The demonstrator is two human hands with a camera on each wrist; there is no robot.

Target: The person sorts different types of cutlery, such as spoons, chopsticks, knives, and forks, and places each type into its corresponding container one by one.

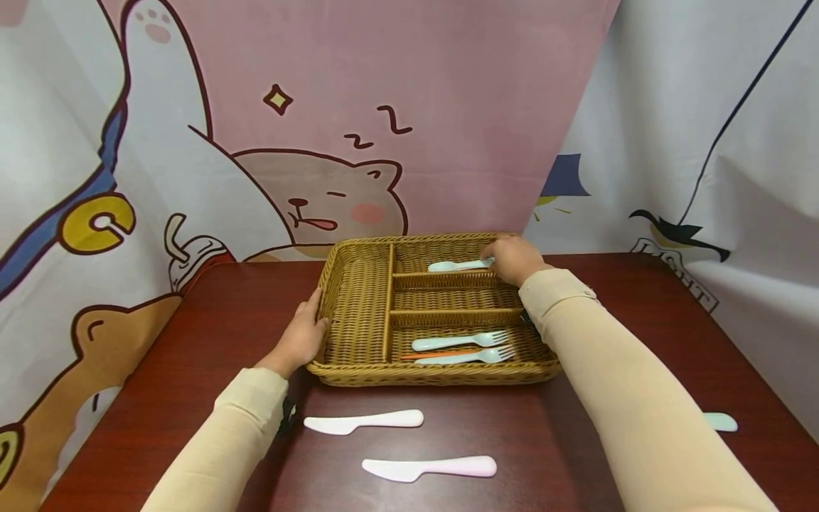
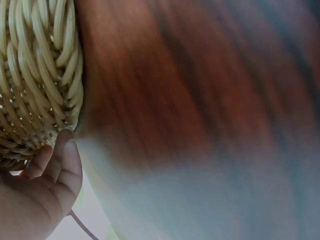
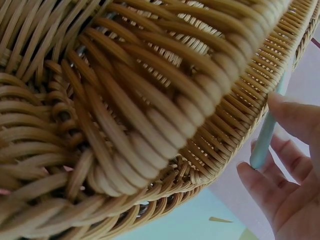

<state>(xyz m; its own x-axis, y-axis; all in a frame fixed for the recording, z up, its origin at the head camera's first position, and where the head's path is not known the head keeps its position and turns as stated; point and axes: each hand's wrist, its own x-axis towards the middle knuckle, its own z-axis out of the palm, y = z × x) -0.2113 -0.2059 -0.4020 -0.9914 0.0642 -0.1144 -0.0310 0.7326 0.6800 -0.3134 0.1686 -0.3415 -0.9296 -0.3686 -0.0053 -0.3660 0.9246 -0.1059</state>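
A brown wicker basket with divided compartments sits on the table. My left hand rests against its left side, fingers fairly straight along the outer wall. At the back right compartment, my right hand pinches a pale blue spoon between thumb and fingers. The spoon's handle shows in the right wrist view, while its bowl lies toward the left in the head view. In the front right compartment lie a pale blue fork, a second fork and a thin orange utensil.
A white knife and a pinkish knife lie on the table before the basket. Right of my right sleeve, the end of a mint utensil shows. A printed curtain hangs behind the table.
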